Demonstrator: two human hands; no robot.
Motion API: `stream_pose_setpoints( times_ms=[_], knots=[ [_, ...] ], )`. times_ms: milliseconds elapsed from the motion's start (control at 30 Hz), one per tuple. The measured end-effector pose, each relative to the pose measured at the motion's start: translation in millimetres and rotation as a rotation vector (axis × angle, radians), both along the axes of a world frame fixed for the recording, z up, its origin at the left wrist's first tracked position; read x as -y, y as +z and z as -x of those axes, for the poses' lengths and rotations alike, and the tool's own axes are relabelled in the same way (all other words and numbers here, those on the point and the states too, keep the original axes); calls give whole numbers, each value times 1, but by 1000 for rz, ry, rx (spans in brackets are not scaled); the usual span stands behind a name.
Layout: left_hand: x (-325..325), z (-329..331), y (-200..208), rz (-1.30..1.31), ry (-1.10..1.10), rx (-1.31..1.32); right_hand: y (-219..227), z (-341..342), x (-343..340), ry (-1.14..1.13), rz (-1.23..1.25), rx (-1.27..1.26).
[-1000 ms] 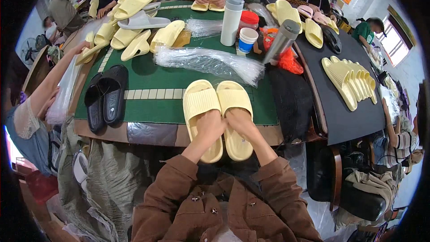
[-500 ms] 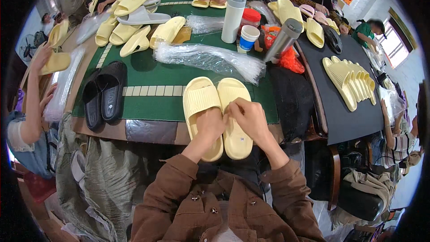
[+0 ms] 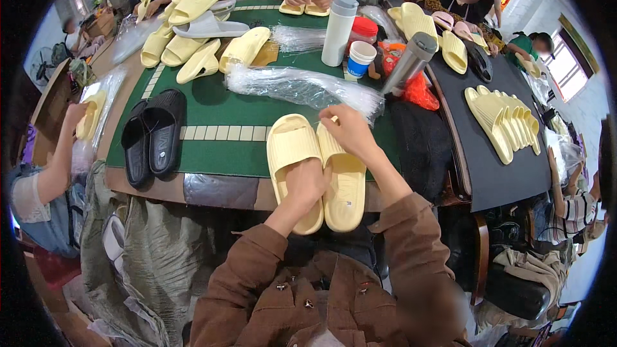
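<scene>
Right hand (image 3: 347, 130) has slid up off the strap of the right-hand pale-yellow foam slide slipper (image 3: 345, 194) and now hangs over its toe end, just short of the long bundle of clear plastic sleeves (image 3: 302, 92). Fingers on that one look curled and bunched together; can't tell if they're pinching anything. Left hand (image 3: 307, 183) hasn't budged: shoved into the matching pale-yellow ribbed slide slipper (image 3: 292, 153), fingers hidden under the strap, so no clue if they're spread or not. The pair sits side by side, toes on the green mat (image 3: 225, 157), heels poking past the brown table edge (image 3: 260, 198). My read: this is the pairing-up step, maybe right before bagging. Next move probably calls for keeping the pair snug with the left and teasing out one sleeve with the right.
</scene>
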State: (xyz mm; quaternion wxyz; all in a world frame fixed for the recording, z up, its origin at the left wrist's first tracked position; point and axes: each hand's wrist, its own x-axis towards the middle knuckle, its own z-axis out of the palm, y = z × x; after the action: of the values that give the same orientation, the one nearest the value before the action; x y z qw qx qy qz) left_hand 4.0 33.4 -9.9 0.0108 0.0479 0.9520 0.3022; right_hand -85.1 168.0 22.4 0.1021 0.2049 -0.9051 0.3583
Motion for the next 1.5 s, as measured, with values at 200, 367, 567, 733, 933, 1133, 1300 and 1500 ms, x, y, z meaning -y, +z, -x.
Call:
stream_pose_setpoints(
  times_ms=[200,367,567,733,933,1133,1300,1500],
  knots=[
    [0,1,-11,-16,44,-107,-17,21,12,-14,-100,142],
    [0,0,-7,-42,48,-66,-16,23,3,-94,-83,163],
    [2,0,-11,-31,49,-66,2,15,11,-164,-371,202],
    [3,2,1,38,-16,142,-5,25,18,-57,-239,294],
    [4,0,9,18,-7,100,-17,20,14,-48,-19,351],
    [2,1,-2,3,37,35,-22,14,14,-28,150,301],
    [8,2,-7,-58,4,23,-19,6,19,-22,193,259],
    [28,-30,21,156,-121,-588,-26,6,13,-67,355,272]
  ],
)
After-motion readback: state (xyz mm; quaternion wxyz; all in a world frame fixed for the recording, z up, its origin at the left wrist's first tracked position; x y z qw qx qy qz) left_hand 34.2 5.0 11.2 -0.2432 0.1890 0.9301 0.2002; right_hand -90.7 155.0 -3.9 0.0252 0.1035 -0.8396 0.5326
